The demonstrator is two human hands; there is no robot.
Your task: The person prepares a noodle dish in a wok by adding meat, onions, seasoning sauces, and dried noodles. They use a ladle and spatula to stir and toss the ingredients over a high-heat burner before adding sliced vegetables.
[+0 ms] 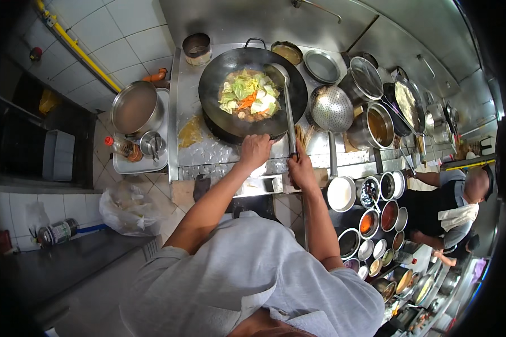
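Observation:
In front of me a large black wok (pixel 213 94) sits on the steel stove. Chopped cabbage (pixel 246 86) and orange carrot slices (pixel 248 100) lie in it, with browned pieces beneath. My left hand (pixel 256 149) is closed on the near edge of the wok; the grip itself is partly hidden by the fingers. My right hand (pixel 302 168) holds the handle of a long metal ladle (pixel 290 113). The ladle's bowl rests against the wok's inner right wall, beside the food. A bamboo wok brush (pixel 304 137) lies just behind my right hand.
Right of the wok are a perforated strainer (pixel 331 107) and a pot of brown liquid (pixel 379 126). Seasoning containers (pixel 341 193) line the right counter, where a co-worker (pixel 434 202) stands. On the left, a steel pot (pixel 135 107) and an oil bottle (pixel 124 148) share a tray (pixel 141 167).

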